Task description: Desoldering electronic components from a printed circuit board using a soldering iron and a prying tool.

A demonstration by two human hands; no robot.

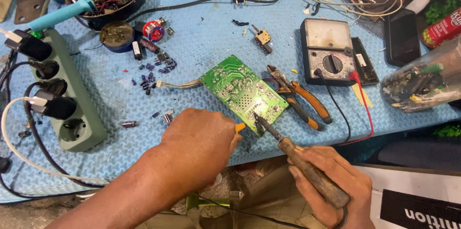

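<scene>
Centrally, a soldering iron (pixel 307 169) is gripped tight by the right hand (pixel 331 186), tip on the green circuit board (pixel 242 92); an orange-tipped tool (pixel 239 126) is pinched by the left hand (pixel 197 147).

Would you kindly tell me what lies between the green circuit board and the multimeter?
In the head view, orange-handled pliers lie between the circuit board and the multimeter.

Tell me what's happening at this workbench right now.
A person is soldering a green circuit board on a blue mat. The right hand holds a wooden-handled soldering iron, tip on the board's near edge. The left hand grips a small orange-tipped tool beside it. Orange-handled cutters and a multimeter lie nearby.
</scene>
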